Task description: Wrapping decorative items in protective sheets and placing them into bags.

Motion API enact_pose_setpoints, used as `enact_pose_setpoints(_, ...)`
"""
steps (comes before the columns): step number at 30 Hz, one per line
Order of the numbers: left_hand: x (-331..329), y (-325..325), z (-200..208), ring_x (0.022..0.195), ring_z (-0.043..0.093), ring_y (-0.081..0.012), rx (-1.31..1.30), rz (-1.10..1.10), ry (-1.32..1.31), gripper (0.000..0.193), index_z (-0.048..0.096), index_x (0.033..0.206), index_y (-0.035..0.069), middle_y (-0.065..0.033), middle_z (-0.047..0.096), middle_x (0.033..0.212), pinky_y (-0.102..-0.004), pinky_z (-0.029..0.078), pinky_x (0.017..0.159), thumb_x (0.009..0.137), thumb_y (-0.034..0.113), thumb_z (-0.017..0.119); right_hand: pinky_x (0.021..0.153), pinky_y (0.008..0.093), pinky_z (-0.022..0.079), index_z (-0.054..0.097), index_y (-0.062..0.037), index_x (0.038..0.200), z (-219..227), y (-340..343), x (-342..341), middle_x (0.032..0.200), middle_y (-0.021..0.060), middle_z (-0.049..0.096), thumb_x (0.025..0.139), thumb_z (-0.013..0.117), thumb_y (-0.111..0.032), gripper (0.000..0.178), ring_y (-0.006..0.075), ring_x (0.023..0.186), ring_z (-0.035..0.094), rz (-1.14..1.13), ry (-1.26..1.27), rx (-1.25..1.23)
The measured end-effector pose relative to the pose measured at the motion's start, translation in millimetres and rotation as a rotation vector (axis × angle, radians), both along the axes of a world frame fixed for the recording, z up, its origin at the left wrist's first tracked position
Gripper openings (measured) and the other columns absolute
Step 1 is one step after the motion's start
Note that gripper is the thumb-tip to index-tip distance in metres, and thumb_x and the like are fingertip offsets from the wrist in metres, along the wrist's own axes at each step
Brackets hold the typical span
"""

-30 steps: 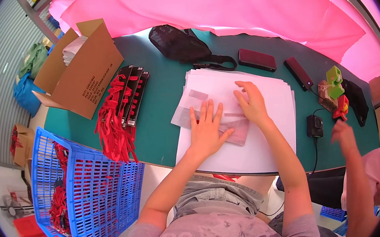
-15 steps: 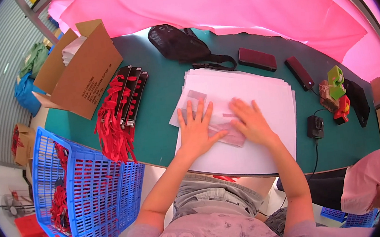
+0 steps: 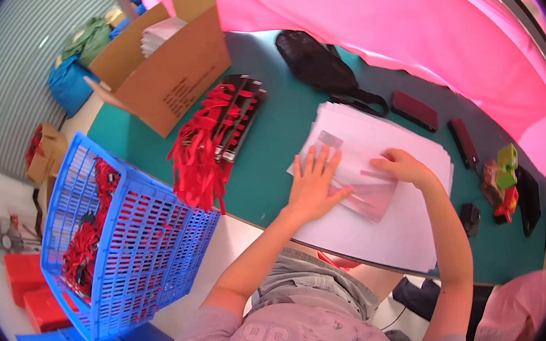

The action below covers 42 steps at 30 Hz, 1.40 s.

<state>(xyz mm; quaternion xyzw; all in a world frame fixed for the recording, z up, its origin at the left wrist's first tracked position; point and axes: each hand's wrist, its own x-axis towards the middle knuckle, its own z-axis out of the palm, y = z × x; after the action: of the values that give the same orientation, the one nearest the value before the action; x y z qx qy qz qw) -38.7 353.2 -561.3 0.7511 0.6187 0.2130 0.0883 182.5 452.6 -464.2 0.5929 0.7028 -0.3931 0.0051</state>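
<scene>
On the white paper stack (image 3: pixel 398 224), the left hand (image 3: pixel 311 183) presses flat, fingers spread, on a clear packet (image 3: pixel 371 190). The right hand (image 3: pixel 402 165) curls, pinching its edge. Smoothing looks underway, with the red straps (image 3: pixel 205 154) untouched.

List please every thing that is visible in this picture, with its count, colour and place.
clear plastic sleeve: one, pinkish, on the paper stack, under both hands
white paper stack: one, table centre
green table: one, below everything
red strap bundle: one, left of the paper
brown cardboard box: one, far left of table
blue plastic crate: one, at the table's left edge, straps inside
black fabric bag: one, far side
dark red flat cases: two, right of the bag
green and red toy: one, right edge
left hand: flat on sleeve
right hand: on sleeve
</scene>
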Motion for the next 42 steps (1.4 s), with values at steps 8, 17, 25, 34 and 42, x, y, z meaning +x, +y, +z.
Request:
enact_pose_setpoints(8, -33, -5, 35, 0.145, 0.011, -0.0394, 0.048, -0.069, -0.14, 0.08, 0.025, 0.149, 0.011, -0.0177, 0.017, 0.157, -0.0617, 0.006, 0.112, 0.089, 0.058, 0.049, 0.08, 0.0262, 0.049, 0.06, 0.0046, 0.119, -4, 8, -5, 0.103, 0.0108, 0.066, 0.084, 0.068, -0.021, 0.044, 0.0183, 0.092, 0.061, -0.099, 0.448, -0.328)
enact_pose_setpoints(17, -175, -18, 86, 0.138, 0.025, -0.0398, 0.265, 0.541, 0.121, 0.069, 0.039, 0.142, 0.009, -0.0194, 0.033, 0.147, -0.0552, 0.015, 0.113, 0.083, 0.035, 0.064, 0.078, 0.0298, 0.051, 0.054, 0.0042, 0.123, -3, 45, -78, 0.108, 0.0165, 0.065, 0.085, 0.068, -0.021, 0.047, 0.0231, 0.092, 0.063, -0.574, 0.934, -0.393)
enact_pose_setpoints(25, -194, -50, 59, 0.118, 0.048, -0.0314, 0.221, 0.547, -0.141, 0.047, 0.062, 0.12, 0.007, -0.0115, 0.051, 0.131, -0.0415, 0.037, 0.101, 0.077, 0.023, 0.071, 0.079, 0.0323, 0.052, 0.054, 0.0054, 0.122, -20, 58, -172, 0.111, 0.0188, 0.063, 0.085, 0.067, -0.026, 0.051, 0.0256, 0.094, 0.062, -0.493, 0.8, -0.197)
enact_pose_setpoints(34, -190, -45, 57, 0.111, 0.052, -0.0294, 0.221, 0.581, -0.153, 0.041, 0.066, 0.115, 0.008, -0.0086, 0.056, 0.123, -0.0388, 0.042, 0.096, 0.077, 0.023, 0.073, 0.079, 0.0342, 0.052, 0.055, 0.0065, 0.12, -30, 104, -208, 0.111, 0.0209, 0.062, 0.084, 0.065, -0.033, 0.054, 0.0284, 0.097, 0.062, -0.357, 0.519, 0.142)
enact_pose_setpoints(42, -178, -40, 74, 0.113, 0.051, -0.0302, 0.412, 0.708, -0.168, 0.04, 0.067, 0.115, 0.009, -0.009, 0.055, 0.124, -0.0397, 0.041, 0.097, 0.077, 0.024, 0.072, 0.079, 0.0358, 0.053, 0.056, 0.0074, 0.118, -60, 115, -186, 0.11, 0.0227, 0.062, 0.084, 0.063, -0.039, 0.058, 0.0308, 0.099, 0.062, -0.238, 0.261, 0.434)
